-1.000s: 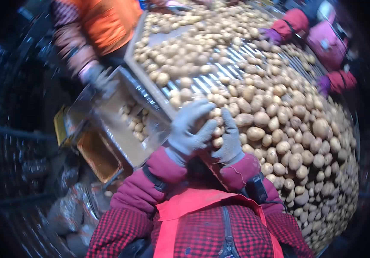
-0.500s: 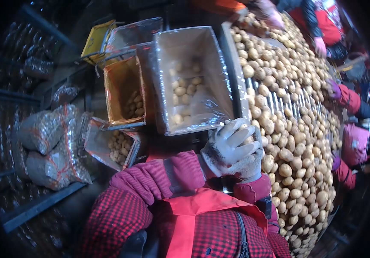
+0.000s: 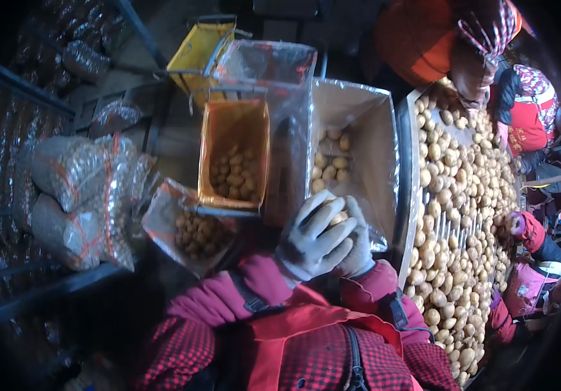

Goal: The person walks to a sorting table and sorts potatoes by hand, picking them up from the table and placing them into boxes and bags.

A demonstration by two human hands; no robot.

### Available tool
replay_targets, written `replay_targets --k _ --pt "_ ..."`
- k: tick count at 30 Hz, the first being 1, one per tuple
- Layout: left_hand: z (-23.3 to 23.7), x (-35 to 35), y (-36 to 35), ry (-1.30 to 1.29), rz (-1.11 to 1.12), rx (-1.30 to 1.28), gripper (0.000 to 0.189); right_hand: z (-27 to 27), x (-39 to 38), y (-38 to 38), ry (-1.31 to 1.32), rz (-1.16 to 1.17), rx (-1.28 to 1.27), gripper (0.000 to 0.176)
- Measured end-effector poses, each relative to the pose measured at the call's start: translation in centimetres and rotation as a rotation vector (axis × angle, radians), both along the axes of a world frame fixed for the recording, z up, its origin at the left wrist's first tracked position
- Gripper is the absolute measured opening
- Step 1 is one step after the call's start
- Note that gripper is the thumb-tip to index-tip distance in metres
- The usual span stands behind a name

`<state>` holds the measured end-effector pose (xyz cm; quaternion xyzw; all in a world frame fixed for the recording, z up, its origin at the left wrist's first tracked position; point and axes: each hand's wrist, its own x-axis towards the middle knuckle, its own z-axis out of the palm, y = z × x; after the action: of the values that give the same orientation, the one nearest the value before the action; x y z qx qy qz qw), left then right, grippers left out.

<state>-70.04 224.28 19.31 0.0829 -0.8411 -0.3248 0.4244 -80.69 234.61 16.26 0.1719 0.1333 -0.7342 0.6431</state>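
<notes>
My left hand [image 3: 314, 240], in a grey dirty glove, is wrapped round potatoes [image 3: 336, 212] together with my right hand [image 3: 356, 242]. The two gloves touch, and potatoes show between their fingers. Both hands are at the near edge of a tall lined box [image 3: 375, 159], which holds several potatoes on its bottom. To the right, a roller table [image 3: 406, 195] is covered with many potatoes.
An orange-lined box [image 3: 266, 150] and a lower lined box [image 3: 156, 228] hold potatoes. Behind them stands a yellow container [image 3: 195, 49]. Filled clear sacks [image 3: 75, 169] lie at the left. Several people [image 3: 531, 124] stand along the table's far side.
The view has shifted, so the boxes and table appear farther right. My hands, still together round potatoes, have moved from beside the table to the near edge of the tall box.
</notes>
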Motion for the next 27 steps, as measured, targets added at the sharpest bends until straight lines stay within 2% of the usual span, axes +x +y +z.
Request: replay_targets --k 4,6,7,8,9,10,12,13,14,15,16,19,20,24,25,27 --pt "-0.6 -1.2 -4.3 -0.025 0.059 -0.045 0.032 1.0 -1.6 -5.4 0.065 0.064 -0.016 0.045" --pt "-0.1 -2.7 -7.5 -0.007 0.089 -0.107 0.031 -0.1 -3.5 -8.1 0.44 0.099 -0.085 0.045" --pt "0.4 -3.6 -9.3 0.008 0.108 -0.159 0.031 -1.2 -4.4 -10.8 0.915 0.072 0.046 0.047" --pt "1.1 -4.8 -11.5 0.039 0.15 -0.237 0.027 -0.5 -5.8 -13.9 0.906 0.079 0.001 0.05" --pt "1.8 -6.1 -14.5 0.032 0.144 -0.275 0.032 0.2 -7.3 -17.1 0.896 0.086 -0.045 0.054" --pt "2.4 -7.4 -17.6 0.022 0.132 -0.31 0.037 3.0 -9.1 -19.8 0.397 0.137 -0.258 0.06" --pt "2.9 -9.4 -22.3 -0.115 0.26 -0.04 0.05 6.6 -10.8 -23.7 0.57 0.164 0.147 0.076" --pt "1.7 -9.0 -23.6 -0.112 0.332 -0.043 0.054 4.1 -13.3 -25.0 0.589 0.232 0.278 0.083" --pt "0.5 -8.6 -25.3 -0.108 0.403 -0.051 0.058 4.6 -13.3 -24.2 0.664 0.19 0.319 0.082" --pt "-0.5 -7.3 -25.5 -0.058 0.354 0.016 0.055 5.3 -12.2 -22.3 0.736 0.148 0.364 0.082" --pt "-1.5 -5.7 -25.0 -0.166 0.459 -0.077 0.057 5.3 -11.2 -20.2 0.803 0.113 0.419 0.081" --pt "-7.3 -2.3 -22.1 -0.253 0.399 -0.005 0.055 1.3 -11.3 -12.5 0.652 0.221 0.264 0.076" --pt "-8.6 -1.9 -20.7 -0.269 0.382 0.067 0.055 3.3 -10.0 -10.7 0.616 0.192 0.363 0.059" --pt "-7.5 -4.9 -14.8 -0.233 0.266 0.046 0.051 3.1 -8.8 -3.5 0.534 0.079 0.36 0.058" --pt "-6.8 -6.4 -13.5 -0.151 0.19 -0.016 0.05 3.6 -8.4 -2.1 0.531 0.052 0.352 0.058" --pt "-4.7 -9.3 -10.7 -0.147 0.036 -0.113 0.052 4.7 -7.6 1.1 0.523 -0.019 0.333 0.058"
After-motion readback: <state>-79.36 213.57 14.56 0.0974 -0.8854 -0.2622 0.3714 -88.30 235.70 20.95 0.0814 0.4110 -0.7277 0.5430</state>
